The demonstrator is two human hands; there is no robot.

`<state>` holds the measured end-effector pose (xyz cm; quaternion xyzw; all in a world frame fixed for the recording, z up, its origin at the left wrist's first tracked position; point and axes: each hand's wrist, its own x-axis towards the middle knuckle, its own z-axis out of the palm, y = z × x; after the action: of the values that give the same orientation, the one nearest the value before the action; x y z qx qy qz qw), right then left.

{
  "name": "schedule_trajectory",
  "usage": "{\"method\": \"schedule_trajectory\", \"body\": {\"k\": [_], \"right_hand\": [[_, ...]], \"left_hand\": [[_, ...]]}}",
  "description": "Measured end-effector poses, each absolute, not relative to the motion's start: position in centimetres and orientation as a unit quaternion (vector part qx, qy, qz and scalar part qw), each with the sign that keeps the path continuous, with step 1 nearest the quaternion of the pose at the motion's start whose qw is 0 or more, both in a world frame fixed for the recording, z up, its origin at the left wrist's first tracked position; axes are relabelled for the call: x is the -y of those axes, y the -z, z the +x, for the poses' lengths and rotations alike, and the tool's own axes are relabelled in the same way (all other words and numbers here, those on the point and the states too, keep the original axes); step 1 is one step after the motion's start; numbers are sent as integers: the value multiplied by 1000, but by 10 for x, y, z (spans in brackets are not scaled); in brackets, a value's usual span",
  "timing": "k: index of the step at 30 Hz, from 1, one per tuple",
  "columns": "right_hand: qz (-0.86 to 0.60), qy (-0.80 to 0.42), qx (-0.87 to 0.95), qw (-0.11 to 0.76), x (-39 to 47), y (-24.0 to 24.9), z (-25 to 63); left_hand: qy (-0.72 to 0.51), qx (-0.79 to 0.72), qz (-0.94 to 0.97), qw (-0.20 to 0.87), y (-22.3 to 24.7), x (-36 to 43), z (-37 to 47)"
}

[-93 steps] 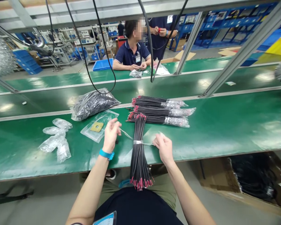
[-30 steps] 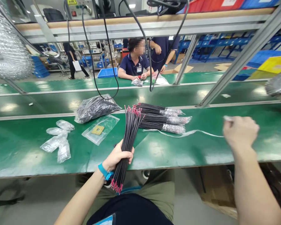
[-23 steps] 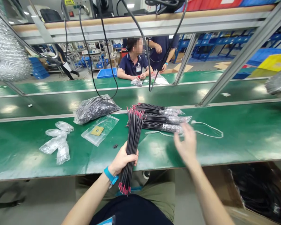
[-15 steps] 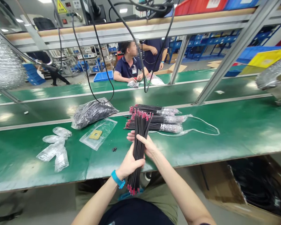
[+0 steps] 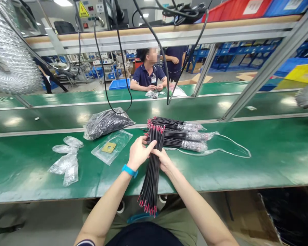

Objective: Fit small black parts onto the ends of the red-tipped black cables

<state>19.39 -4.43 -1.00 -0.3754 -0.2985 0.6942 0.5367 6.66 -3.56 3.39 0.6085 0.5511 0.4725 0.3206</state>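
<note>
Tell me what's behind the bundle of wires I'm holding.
Three more wire bundles lie behind it on the green table, wrapped ends pointing right. The held bundle and your left hand cover parts of the nearer two, so those can't be seen.

Camera: single view, worn on the wearer's head | Faces: forward and down across the green surface (image 5: 241, 174) | Near: dark shirt (image 5: 149, 235) at bottom edge, left hand (image 5: 140, 152) and right hand (image 5: 164, 160) around mid-frame | Far: beneath the overhead shelf (image 5: 136, 41) to a seated co-worker (image 5: 146, 78), upper middle

Blue racks (image 5: 231, 52) stand behind — a ceiling light (image 5: 63, 2) glows.
</note>
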Motion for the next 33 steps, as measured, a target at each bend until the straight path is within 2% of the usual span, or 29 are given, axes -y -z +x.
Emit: {"method": "schedule_trajectory", "body": {"k": [5,8,12,33], "right_hand": [[-377,-698,300,530,48,7,197],[-384,-701,293,525,50,8,199],[-376,-704,291,528,50,10,199],[-425,-664,284,546,46,17,198]], "left_hand": [[-480,-464,550,503,-21,12,83],[-518,-423,522,529,-13,14,80],[-510,-424,495,561,-10,17,74],[-569,-402,497,516,0,13,91]]}}
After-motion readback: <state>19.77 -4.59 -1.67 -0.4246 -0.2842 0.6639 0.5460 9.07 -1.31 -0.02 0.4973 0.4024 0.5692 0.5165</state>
